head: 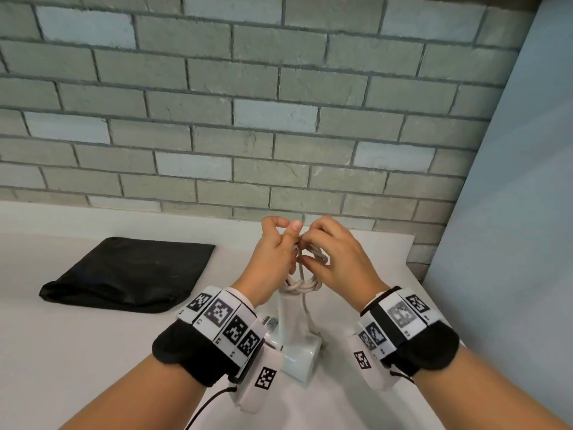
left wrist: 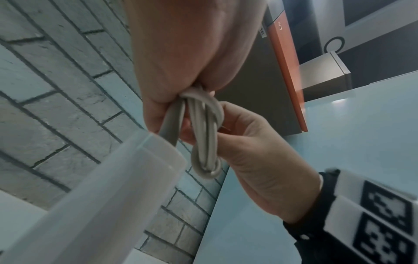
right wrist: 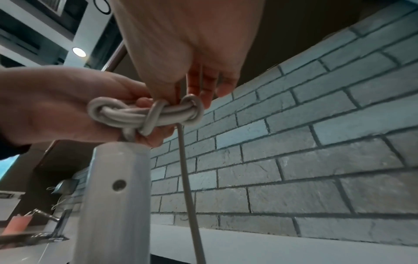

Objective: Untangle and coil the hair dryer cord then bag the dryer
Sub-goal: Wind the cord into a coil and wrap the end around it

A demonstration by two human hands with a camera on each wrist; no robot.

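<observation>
hands up over the counter [head: 93, 352], both busy on the same knot. left hand [head: 274, 259] has its fingers curled round the bundled white cord [right wrist: 140, 114], thumb raised at the top, the loops lying across its palm in the right wrist view. right hand [head: 336, 259] comes in from the other side, fingertips [right wrist: 203, 92] pinching at one end of the bundle where a turn wraps across the strands. from the left wrist view the cord [left wrist: 203, 135] hangs as a long narrow loop pinched between the two hands. hair dryer [head: 294, 336] sits below them, white body down on the counter, handle [right wrist: 117, 187] pointing up toward the hands, the bundle right at the handle's top end. one loose strand [right wrist: 187, 178] drops straight down from the right hand's fingers past the handle. black bag [head: 124, 274] lies flat on the counter well off to the left, apart from everything. grey brick wall [head: 279, 103] behind.
</observation>
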